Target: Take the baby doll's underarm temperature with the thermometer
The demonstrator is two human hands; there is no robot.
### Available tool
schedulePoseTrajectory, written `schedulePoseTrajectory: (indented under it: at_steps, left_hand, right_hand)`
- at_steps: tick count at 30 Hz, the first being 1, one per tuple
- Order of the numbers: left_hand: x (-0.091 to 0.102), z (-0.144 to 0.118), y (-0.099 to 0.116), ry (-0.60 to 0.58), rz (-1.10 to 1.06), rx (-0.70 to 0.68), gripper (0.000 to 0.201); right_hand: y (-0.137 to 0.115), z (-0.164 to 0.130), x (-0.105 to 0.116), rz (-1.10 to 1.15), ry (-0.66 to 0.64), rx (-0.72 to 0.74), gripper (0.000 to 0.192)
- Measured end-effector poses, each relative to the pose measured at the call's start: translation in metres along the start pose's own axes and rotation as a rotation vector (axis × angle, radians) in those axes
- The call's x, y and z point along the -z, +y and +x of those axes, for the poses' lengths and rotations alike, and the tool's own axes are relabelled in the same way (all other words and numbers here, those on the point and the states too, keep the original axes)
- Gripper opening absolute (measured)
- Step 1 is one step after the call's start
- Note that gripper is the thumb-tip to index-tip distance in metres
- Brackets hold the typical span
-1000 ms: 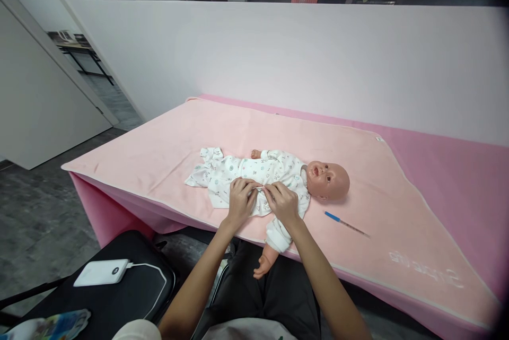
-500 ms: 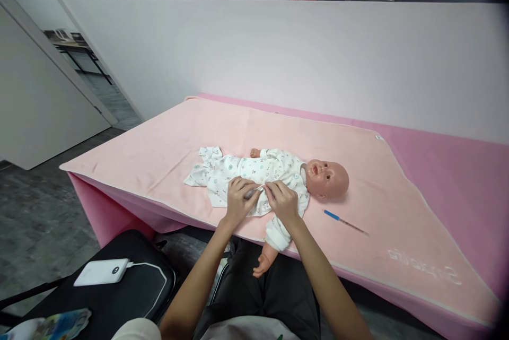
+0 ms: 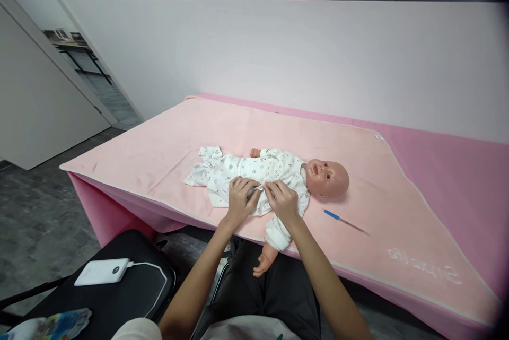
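Pinching doll's romper flap between left hand and right hand, grips closed

A childcare training room: a baby doll lies on a pink padded table.

A doll lies lengthwise at mid-frame on a blanket that covers a table, its head toward the right and its legs toward the left. The left hand and right hand rest side by side on the doll's front, just below its middle. One doll arm hangs over the table's near edge. A thermometer lies on the blanket right of the hands, below the doll's head. At lower left, a power bank sits on a bag. A wall stands behind the table.
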State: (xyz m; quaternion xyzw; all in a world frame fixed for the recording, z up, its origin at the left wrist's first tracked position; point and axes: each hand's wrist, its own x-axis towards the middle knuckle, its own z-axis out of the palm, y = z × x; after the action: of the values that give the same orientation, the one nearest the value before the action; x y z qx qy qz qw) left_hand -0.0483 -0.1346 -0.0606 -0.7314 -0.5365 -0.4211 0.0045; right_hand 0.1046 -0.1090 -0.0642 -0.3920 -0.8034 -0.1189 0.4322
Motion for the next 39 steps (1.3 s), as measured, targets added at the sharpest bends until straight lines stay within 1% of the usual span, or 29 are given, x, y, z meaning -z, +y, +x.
schedulePoseTrajectory:
  at_steps: [9, 16, 24, 27, 31, 39]
  left_hand:
    - [0.0028, 0.0003, 0.0041, -0.017, 0.027, -0.037, 0.014]
    - [0.0013, 0.0004, 0.0035, -0.022, 0.041, -0.011, 0.015]
    - [0.0009, 0.0007, 0.0028, -0.032, 0.073, -0.025, 0.011]
    - [0.0014, 0.0003, 0.0038, -0.039, 0.064, -0.031, 0.014]
    - [0.0008, -0.0007, 0.0053, -0.020, 0.085, -0.042, 0.019]
    - [0.0004, -0.0004, 0.0048, -0.044, 0.081, -0.039, 0.017]
  right_hand:
    - [-0.0011, 0.0003, 0.0009, 0.030, -0.003, -0.021, 0.016]
    - [-0.0013, -0.0004, 0.0013, 0.016, -0.016, -0.014, 0.017]
    - [-0.0022, 0.0003, 0.0023, 0.030, -0.010, -0.017, 0.015]
    - [-0.0022, 0.0004, 0.0021, 0.037, -0.001, -0.020, 0.015]
    - [-0.0019, 0.0004, 0.0016, 0.046, -0.002, -0.020, 0.014]
    - [-0.0017, 0.0002, 0.0010, 0.047, 0.000, -0.017, 0.014]
